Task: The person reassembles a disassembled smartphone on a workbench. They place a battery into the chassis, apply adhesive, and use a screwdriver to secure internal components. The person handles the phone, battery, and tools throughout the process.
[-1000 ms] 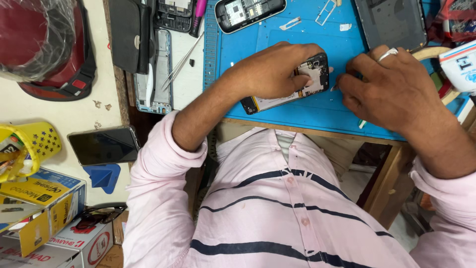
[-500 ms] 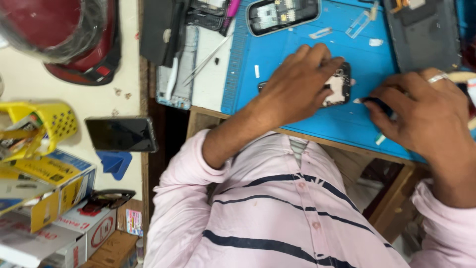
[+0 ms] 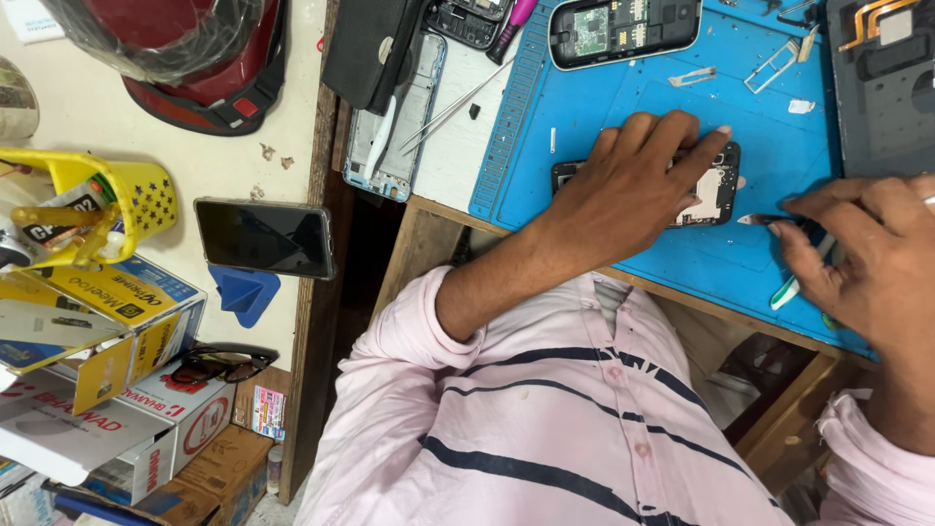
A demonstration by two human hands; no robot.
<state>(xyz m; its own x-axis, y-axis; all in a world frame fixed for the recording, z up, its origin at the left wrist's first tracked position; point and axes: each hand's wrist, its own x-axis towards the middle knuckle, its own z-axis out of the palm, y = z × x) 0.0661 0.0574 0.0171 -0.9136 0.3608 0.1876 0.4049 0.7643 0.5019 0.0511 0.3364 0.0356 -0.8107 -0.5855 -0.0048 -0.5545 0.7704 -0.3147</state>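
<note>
Blue and rubbery, a flat work mat (image 3: 682, 263) covers the wooden bench, and small metal bits lie on it. Near the front of the mat lies a small black phone with its back cover off (image 3: 716, 185). It lies flat, with its insides showing.

The left hand (image 3: 633, 185) lies on top of the phone. Its fingers are spread and press down to keep the phone in place, so much of the phone is hidden.

The right hand (image 3: 862, 248) is just beside the phone, on the right. Its fingers are pressed together around a thin tool with a pale tip (image 3: 755, 219). The tip points at the phone's right edge. I cannot tell if it touches.

The phone looks light, thin and stiff. The open parts look easy to break, so I think the safe place to hold it is by its hard outer edges, not the middle.

Another opened black phone (image 3: 623, 29) lies at the far side of the mat. Silver tweezers (image 3: 453, 107) lie to the left.
</note>
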